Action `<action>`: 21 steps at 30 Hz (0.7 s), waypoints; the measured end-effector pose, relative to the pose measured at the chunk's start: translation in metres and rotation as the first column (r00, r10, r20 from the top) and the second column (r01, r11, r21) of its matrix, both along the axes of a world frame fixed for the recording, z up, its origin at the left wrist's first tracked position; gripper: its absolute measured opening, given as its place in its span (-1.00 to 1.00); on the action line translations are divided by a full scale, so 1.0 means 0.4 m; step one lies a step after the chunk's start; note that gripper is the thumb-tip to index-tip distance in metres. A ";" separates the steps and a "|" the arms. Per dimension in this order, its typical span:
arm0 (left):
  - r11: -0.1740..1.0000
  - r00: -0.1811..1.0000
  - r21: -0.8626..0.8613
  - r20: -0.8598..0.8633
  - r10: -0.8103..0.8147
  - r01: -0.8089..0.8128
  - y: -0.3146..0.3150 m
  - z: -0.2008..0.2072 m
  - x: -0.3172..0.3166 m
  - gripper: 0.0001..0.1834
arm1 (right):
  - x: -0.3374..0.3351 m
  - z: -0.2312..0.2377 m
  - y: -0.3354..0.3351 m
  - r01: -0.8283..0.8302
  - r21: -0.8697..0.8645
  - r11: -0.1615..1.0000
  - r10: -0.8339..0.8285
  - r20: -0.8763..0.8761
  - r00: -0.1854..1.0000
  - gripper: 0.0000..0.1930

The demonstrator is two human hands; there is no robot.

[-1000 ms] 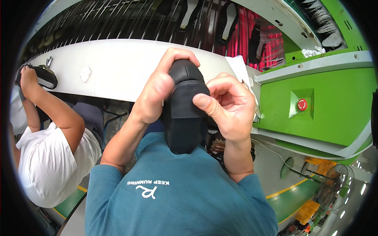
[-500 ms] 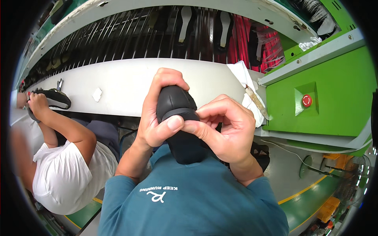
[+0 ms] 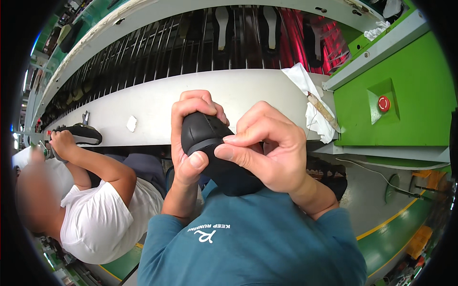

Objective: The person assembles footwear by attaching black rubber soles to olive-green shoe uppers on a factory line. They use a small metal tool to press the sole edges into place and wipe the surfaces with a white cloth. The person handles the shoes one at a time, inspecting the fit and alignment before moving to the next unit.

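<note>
A black shoe (image 3: 202, 131), smooth and rounded at its upper end, is held up in front of my chest. My left hand (image 3: 178, 143) wraps its left side, with fingers curled over the far end and the thumb pressed on the near side. A raised band (image 3: 206, 144) crosses the shoe. At the right end of that band, my right hand (image 3: 279, 148) pinches the shoe's edge between thumb and index finger, the other fingers curled in. The exact bit between those fingertips is too small to tell. The shoe's lower part rests close to my shirt.
A white ledge (image 3: 148, 95) borders a roller conveyor (image 3: 162, 47) carrying soles (image 3: 221, 28). A tape-wrapped blade (image 3: 322, 110) lies on white cloth (image 3: 320, 129) beside a green machine housing with a red button (image 3: 383, 103). At left, a co-worker (image 3: 98, 219) handles another shoe (image 3: 83, 134).
My view has shifted slightly left. The shoe has tilted in my left hand, and my right hand's fingertips have moved up onto the band's right end, away from my left thumb.
</note>
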State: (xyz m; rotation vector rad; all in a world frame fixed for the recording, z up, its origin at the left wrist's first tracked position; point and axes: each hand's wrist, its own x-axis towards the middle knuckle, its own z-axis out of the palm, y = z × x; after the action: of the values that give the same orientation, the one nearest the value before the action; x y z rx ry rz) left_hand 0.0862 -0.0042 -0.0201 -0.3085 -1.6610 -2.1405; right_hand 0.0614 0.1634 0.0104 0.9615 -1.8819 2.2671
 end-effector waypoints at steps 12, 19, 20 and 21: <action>0.995 0.999 -0.096 -0.041 0.026 -0.030 -0.029 -0.001 -0.035 -0.20 | -0.074 0.048 0.003 -0.218 0.012 0.976 0.208 0.261 0.943 -0.78; 0.917 0.905 0.061 -0.152 0.398 -0.394 -0.024 -0.106 -0.190 -0.31 | -0.212 0.015 -0.111 0.064 0.170 0.983 -0.062 -0.019 0.998 -0.88; 0.892 0.878 0.069 -0.157 0.451 -0.446 -0.026 -0.147 -0.210 -0.31 | -0.230 -0.012 -0.118 0.062 0.191 0.980 -0.058 -0.023 0.998 -0.83; 0.859 0.850 -0.032 -0.165 0.500 -0.511 -0.032 -0.184 -0.207 -0.31 | -0.240 -0.051 -0.118 0.111 0.242 0.964 -0.087 -0.108 0.990 -0.80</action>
State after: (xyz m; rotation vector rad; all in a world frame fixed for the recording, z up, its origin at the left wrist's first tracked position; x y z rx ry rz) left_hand 0.0033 -0.0169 -0.0937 -0.0387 -1.5268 -1.6231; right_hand -0.0345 0.1162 -0.0101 0.9595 -2.1535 1.9276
